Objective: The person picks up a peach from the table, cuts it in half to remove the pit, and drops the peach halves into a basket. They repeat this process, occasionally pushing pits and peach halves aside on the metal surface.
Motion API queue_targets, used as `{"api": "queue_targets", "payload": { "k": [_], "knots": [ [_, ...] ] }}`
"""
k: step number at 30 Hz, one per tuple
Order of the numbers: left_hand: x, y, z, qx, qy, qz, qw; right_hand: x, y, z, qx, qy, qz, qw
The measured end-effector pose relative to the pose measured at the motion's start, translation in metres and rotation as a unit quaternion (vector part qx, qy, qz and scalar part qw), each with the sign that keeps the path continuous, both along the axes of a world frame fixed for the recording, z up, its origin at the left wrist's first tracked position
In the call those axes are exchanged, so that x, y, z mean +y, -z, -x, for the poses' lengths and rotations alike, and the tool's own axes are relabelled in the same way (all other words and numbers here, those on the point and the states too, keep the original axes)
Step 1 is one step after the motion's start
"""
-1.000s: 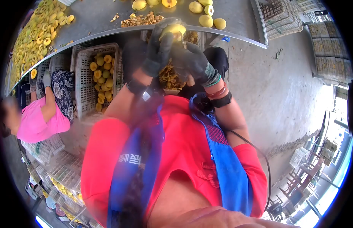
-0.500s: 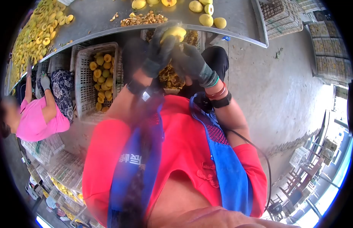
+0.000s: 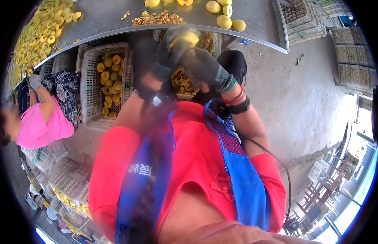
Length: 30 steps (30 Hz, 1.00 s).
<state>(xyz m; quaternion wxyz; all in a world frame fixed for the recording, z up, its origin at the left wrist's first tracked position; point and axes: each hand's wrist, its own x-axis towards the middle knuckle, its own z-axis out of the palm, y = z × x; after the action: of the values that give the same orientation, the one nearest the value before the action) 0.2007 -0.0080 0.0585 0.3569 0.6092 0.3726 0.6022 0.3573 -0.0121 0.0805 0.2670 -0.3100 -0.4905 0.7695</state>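
Note:
In the head view, my left hand (image 3: 168, 53), in a dark glove, is closed round a yellow peach (image 3: 185, 39) just below the table edge. My right hand (image 3: 201, 67), also gloved, is curled close against the lower side of the peach; what its fingers hold is hidden and blurred. Below both hands, between my knees, a crate holds yellowish peels or scraps (image 3: 181, 81). On the table above lie a heap of brown pits (image 3: 158, 19) and several whole yellow peaches (image 3: 224, 22).
The metal table (image 3: 111, 18) has a raised rim and carries a large pile of cut peaches (image 3: 40, 30) at left. A white crate (image 3: 88, 81) of peach halves stands left of my legs. A co-worker in pink (image 3: 46, 124) sits farther left. Stacked crates (image 3: 303, 20) stand at right.
My hands stay together at the peach, with only slight movement. The co-worker's gloved hand has moved up towards the table edge. The view has shifted slightly.

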Motion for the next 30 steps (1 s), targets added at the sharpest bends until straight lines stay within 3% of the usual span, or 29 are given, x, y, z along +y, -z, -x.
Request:
{"api": "queue_targets", "payload": {
  "k": [3,6,9,12,15,17,19,20,21,23,25,27,30],
  "knots": [
    [-0.001,-0.002,0.000,-0.029,0.054,0.016,0.998,0.002,-0.015,-0.008,0.044,-0.057,0.143,0.987],
    [0.002,0.003,0.005,0.010,0.055,0.008,0.998,0.001,-0.016,-0.009,0.089,-0.078,0.192,0.974],
    [0.003,0.008,0.011,-0.055,0.151,0.105,0.981,0.006,-0.014,-0.014,0.126,-0.152,0.189,0.962],
    [-0.002,-0.002,0.010,-0.136,0.186,0.132,0.964,0.005,-0.014,-0.008,0.112,-0.141,0.214,0.960],
    [-0.006,0.011,0.012,-0.178,0.115,0.159,0.964,0.003,-0.015,0.003,0.052,-0.108,0.171,0.978],
    [-0.002,0.016,0.026,-0.178,0.075,0.252,0.948,-0.001,0.012,0.015,0.018,-0.082,0.029,0.996],
    [0.001,0.009,0.036,0.067,-0.081,0.124,0.987,-0.005,0.022,0.019,-0.026,-0.070,-0.052,0.996],
    [0.002,0.004,0.041,0.180,-0.182,0.074,0.964,-0.011,0.017,0.019,-0.053,-0.072,-0.061,0.994],
    [0.006,0.006,0.062,0.400,-0.280,-0.092,0.868,-0.011,0.021,0.018,-0.057,-0.068,-0.050,0.995],
    [0.015,0.021,0.102,0.249,-0.341,0.004,0.906,-0.010,0.027,0.015,-0.085,-0.056,-0.024,0.995],
    [0.007,0.013,0.140,0.159,-0.425,0.100,0.886,-0.010,0.031,0.012,-0.129,-0.041,0.010,0.991],
    [0.005,0.035,0.195,0.378,-0.473,0.017,0.796,-0.008,0.064,0.012,-0.193,-0.025,0.018,0.981],
    [0.018,0.039,0.207,0.489,-0.514,0.006,0.705,-0.007,0.068,0.012,-0.234,0.017,-0.004,0.972]
  ]
}}
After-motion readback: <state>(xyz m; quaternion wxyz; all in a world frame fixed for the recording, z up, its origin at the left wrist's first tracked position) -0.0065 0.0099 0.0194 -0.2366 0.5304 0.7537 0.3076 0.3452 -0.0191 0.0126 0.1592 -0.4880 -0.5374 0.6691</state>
